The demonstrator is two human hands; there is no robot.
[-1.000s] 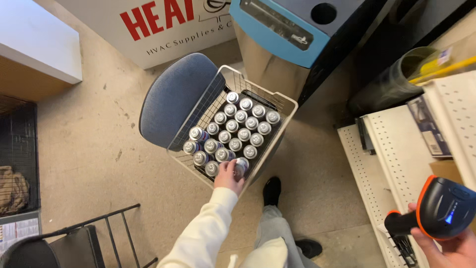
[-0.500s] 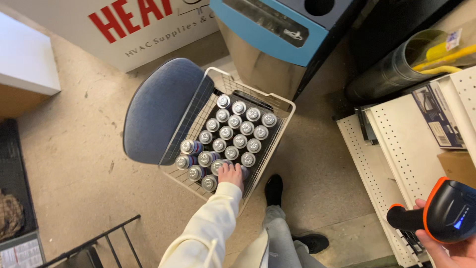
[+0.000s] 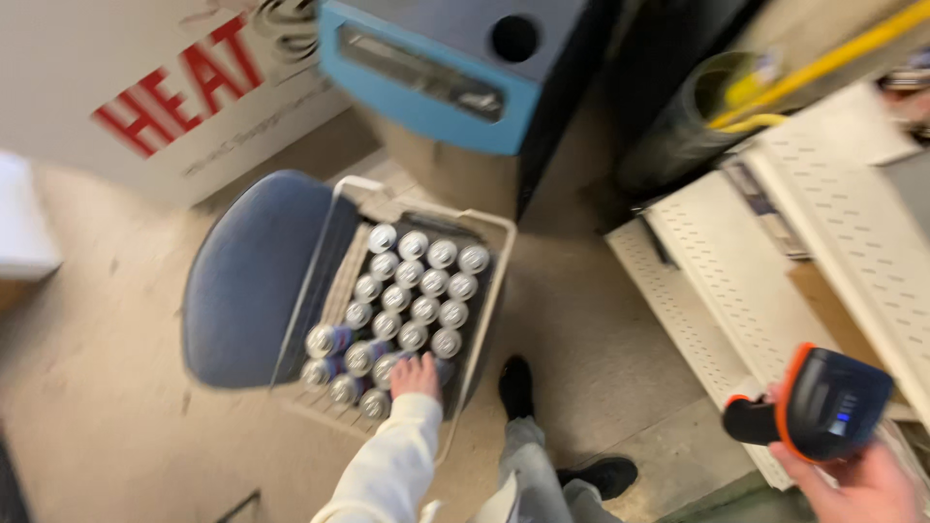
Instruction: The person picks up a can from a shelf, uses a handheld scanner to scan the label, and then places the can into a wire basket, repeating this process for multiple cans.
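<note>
Left hand (image 3: 417,376) on cans (image 3: 412,291); right hand (image 3: 857,479) holds scanner (image 3: 823,405).

White sign (image 3: 145,97) with red letters upper left, small blue-lit screen (image 3: 841,418) on handheld scanner (image 3: 819,407) lower right

even indoor light, heavy motion blur throughout.

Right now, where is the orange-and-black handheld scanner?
In the head view, the orange-and-black handheld scanner sits at lower right, held in the right hand, just over the white perforated shelf.
</note>
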